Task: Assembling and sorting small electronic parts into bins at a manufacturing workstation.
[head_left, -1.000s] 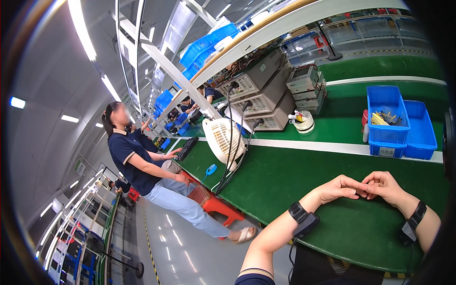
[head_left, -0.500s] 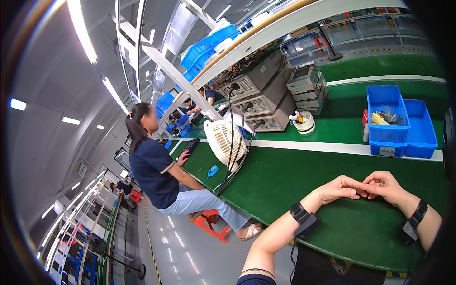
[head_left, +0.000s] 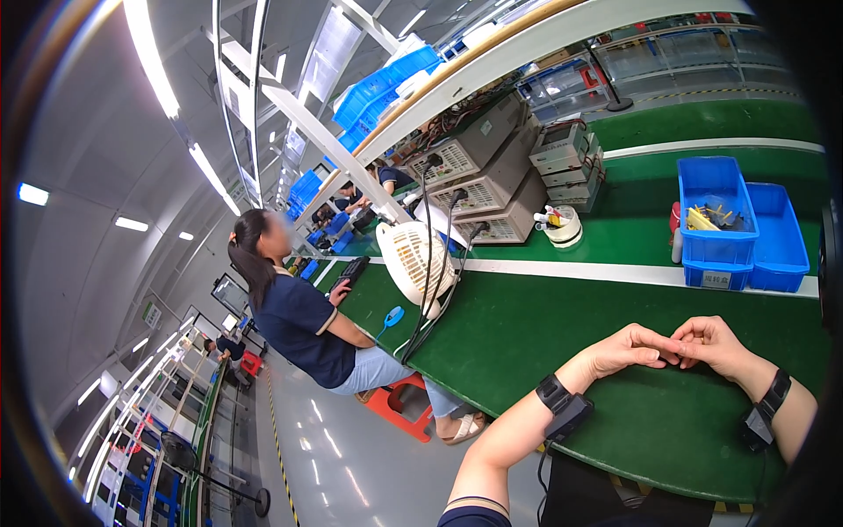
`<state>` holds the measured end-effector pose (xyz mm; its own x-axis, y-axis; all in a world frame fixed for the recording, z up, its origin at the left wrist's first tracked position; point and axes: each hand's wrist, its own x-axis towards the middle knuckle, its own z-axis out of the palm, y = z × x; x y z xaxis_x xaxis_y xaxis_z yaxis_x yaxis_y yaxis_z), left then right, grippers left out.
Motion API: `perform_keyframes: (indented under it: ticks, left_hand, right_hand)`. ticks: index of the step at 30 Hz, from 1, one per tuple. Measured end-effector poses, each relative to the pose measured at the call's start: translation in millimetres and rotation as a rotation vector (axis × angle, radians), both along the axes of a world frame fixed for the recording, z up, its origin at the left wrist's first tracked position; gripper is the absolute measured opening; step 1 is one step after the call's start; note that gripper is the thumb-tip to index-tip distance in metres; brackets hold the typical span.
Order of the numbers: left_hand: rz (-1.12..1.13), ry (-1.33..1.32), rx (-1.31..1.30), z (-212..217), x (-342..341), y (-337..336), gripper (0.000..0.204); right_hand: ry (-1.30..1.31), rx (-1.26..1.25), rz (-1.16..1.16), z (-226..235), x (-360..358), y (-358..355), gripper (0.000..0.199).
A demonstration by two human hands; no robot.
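My left hand (head_left: 625,350) and right hand (head_left: 713,342) rest on the green bench (head_left: 544,325), fingertips pinched together and touching each other; whether anything small sits between them I cannot tell. Each wrist carries a black strap. The mat just around my hands is bare green. Farther back, on my right, two blue bins (head_left: 742,224) stand side by side, the nearer-left one holding yellow parts. To my left a white fan (head_left: 413,259) stands with black cables running past it. Behind it grey instrument boxes (head_left: 492,176) are stacked, a white round pot (head_left: 562,227) beside them. A seated co-worker (head_left: 303,321) in a dark shirt works at the bench farther left.
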<state>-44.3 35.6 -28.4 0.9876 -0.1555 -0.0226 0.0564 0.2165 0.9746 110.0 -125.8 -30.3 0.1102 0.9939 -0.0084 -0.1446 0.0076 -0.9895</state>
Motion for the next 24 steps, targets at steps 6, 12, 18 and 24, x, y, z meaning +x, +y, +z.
perform_keyframes:
  ticks: [6, 12, 18, 24]
  left_hand:
    - [0.002, -0.026, 0.001, 1.0, -1.0, -0.5, 0.040]
    - [-0.012, -0.040, -0.012, 1.7, -0.1, -1.2, 0.034]
    - [-0.009, -0.039, -0.030, 2.8, 0.2, 0.1, 0.034]
    - [-0.001, -0.039, -0.042, 4.1, -1.0, -1.4, 0.033]
  right_hand:
    - [0.001, -0.007, -0.001, 3.2, -1.4, -0.9, 0.025]
    - [0.002, -0.013, -0.005, 3.7, -1.1, -2.8, 0.025]
    - [0.001, -0.019, -0.002, 2.9, -0.3, 0.0, 0.025]
    - [0.008, -0.016, 0.005, 2.0, -0.2, -0.2, 0.024]
